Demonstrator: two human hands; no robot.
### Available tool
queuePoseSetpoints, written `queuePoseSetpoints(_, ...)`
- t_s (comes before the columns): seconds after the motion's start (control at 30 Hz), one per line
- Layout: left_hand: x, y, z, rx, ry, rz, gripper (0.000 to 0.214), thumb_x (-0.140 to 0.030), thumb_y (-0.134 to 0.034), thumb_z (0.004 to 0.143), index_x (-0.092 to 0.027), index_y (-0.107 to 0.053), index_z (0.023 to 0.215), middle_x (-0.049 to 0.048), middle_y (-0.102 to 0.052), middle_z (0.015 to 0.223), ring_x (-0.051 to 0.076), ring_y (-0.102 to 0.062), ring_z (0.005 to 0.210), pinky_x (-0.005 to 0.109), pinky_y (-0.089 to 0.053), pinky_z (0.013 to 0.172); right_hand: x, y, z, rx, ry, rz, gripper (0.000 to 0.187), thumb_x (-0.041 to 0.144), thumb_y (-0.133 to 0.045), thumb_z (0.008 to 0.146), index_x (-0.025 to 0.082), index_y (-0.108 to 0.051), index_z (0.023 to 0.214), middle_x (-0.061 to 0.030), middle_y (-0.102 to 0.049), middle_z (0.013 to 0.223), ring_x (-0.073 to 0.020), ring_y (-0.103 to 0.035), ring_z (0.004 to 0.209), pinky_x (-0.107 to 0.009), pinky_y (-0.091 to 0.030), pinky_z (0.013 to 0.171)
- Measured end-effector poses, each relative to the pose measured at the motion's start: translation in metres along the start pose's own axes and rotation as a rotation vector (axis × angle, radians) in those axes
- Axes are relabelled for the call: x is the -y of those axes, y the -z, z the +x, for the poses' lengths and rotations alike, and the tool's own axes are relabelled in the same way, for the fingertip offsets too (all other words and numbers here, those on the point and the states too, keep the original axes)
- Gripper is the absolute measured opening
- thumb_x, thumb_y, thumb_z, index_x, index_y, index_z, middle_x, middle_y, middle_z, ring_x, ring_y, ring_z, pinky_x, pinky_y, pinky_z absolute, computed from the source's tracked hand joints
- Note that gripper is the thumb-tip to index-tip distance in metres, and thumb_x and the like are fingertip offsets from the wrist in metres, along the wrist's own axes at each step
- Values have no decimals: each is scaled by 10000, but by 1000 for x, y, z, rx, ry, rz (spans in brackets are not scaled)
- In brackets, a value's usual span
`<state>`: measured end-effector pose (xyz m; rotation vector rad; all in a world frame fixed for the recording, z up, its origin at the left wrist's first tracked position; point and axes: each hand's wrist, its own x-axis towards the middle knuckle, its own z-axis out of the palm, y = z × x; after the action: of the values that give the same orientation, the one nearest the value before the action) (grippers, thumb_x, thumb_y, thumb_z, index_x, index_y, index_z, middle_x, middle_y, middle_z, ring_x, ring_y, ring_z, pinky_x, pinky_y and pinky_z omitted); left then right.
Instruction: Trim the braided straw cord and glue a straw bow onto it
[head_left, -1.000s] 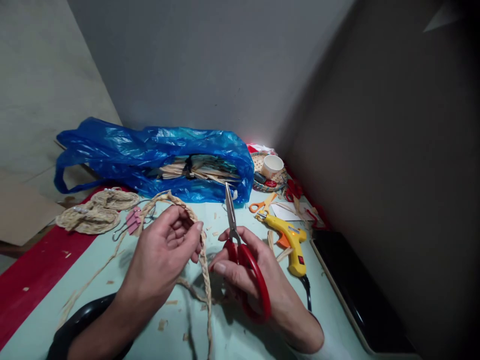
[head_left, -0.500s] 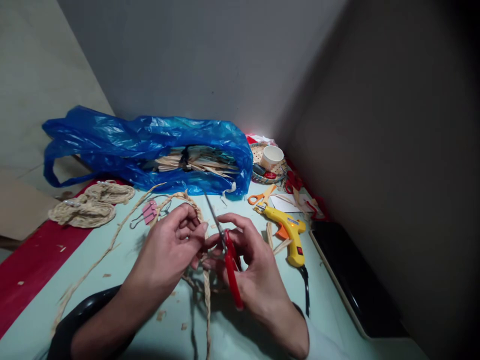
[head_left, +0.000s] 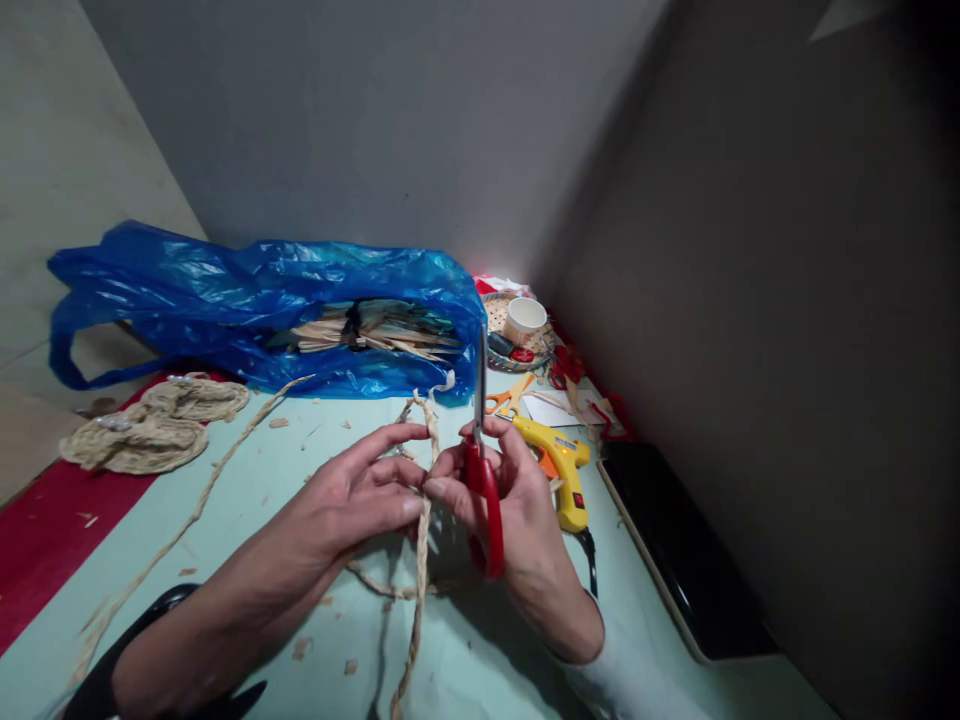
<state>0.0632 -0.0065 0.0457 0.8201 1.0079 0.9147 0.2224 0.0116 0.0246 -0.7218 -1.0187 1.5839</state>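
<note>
A plaited straw braid (head_left: pixel 422 560) hangs upright between my hands, and its lower end runs down to the bottom edge of the view. My left hand (head_left: pixel 349 505) is closed on the braid from the left, thumb and fingers pinching it. My right hand (head_left: pixel 517 515) holds red-handled scissors (head_left: pixel 489 515) in its palm, blades pointing up and away. Its thumb and fingertips also meet the braid, close to my left fingertips. A curved length of braid lies on the table behind and below the hands. The exact pinch point is partly hidden by the fingers.
A blue plastic bag (head_left: pixel 247 270) with bundled straw lies at the back. Two woven sole-shaped pieces (head_left: pixel 135 445) sit left. On the right are a yellow glue gun (head_left: pixel 571 480), orange scissors (head_left: pixel 514 395), a basket with a cup (head_left: pixel 526 318) and a black phone-like slab (head_left: pixel 682 550).
My left fingers have straightened along the braid, and the scissors have turned from leaning left to nearly upright. The pink clip beside my left hand is out of sight. The view has shifted slightly right.
</note>
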Motion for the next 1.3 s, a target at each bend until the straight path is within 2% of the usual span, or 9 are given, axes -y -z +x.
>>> queuePoseSetpoints(0.07, 2, -2, -1, 34, 31, -34, 593, -178, -763, 790, -343, -551, 1318, -26, -699, 955, 170, -646, 951, 323, -470, 937, 3, 2, 1, -35, 14, 4, 513, 190, -858, 707, 229, -440, 1002, 76, -706, 762, -71, -646, 587, -161, -528, 570)
queuePoseSetpoints(0.2, 7, -8, -1, -3, -13, -29, 192, -209, -769, 782, -215, -726, 968, 19, -736, 895, 174, -643, 884, 287, -474, 852, 4, 2, 1, -34, 33, 7, 528, 155, -860, 702, 231, -442, 1015, 83, -708, 771, -62, -648, 555, -155, -538, 552)
queuePoseSetpoints(0.3, 9, -9, -1, -100, -50, -9, 116, -244, -800, 742, -184, -748, 826, 32, -750, 857, 187, -656, 856, 275, -480, 801, 4, 2, 1, 6, 59, 1, 521, 133, -860, 703, 236, -450, 1007, 83, -716, 764, -63, -669, 593, -150, -544, 589)
queuePoseSetpoints(0.47, 9, -7, -3, -219, -95, 50, 140, -284, -830, 711, -193, -769, 799, 29, -759, 846, 213, -674, 855, 302, -506, 786, 9, 8, 0, 45, 142, -144, 472, 180, -830, 758, 266, -491, 1075, 73, -698, 780, -82, -667, 667, -167, -520, 615)
queuePoseSetpoints(0.57, 6, -7, -5, -283, -149, 77, 160, -302, -836, 701, -193, -776, 801, 29, -778, 821, 196, -684, 800, 277, -515, 747, 15, 15, -1, 23, 225, -436, 420, 210, -797, 791, 287, -550, 1122, 59, -659, 795, -93, -605, 681, -188, -474, 614)
queuePoseSetpoints(0.7, -2, -8, -9, -371, -252, 96, 145, -315, -837, 698, -199, -770, 754, 15, -783, 769, 169, -680, 748, 225, -514, 694, 24, 18, -4, 58, 332, -869, 265, 268, -772, 808, 255, -618, 1023, 32, -641, 829, -116, -550, 661, -238, -452, 628)
queuePoseSetpoints(0.87, -7, -6, -17, -467, -384, 210, 72, -297, -794, 742, -247, -775, 790, -20, -761, 778, 168, -682, 781, 194, -527, 702, 24, 12, -10, 70, 436, -1185, 478, 356, -799, 759, 207, -571, 1152, -54, -630, 982, -219, -567, 838, -348, -467, 744)
queuePoseSetpoints(1.07, -5, -4, -21, -551, -448, 279, 100, -245, -778, 725, -306, -775, 804, -26, -754, 863, 194, -702, 840, 218, -558, 773, 20, 9, -12, 158, 541, -1280, 419, 262, -756, 757, 177, -579, 1128, -49, -561, 918, -228, -526, 831, -339, -435, 679)
queuePoseSetpoints(1.3, -3, -8, -18, -519, -496, 305, 25, -244, -754, 758, -266, -760, 769, -21, -751, 866, 187, -703, 875, 211, -551, 848, 15, 15, -9, 101, 658, -1396, 328, 255, -677, 830, 180, -608, 1142, -28, -541, 840, -205, -507, 756, -317, -376, 619)
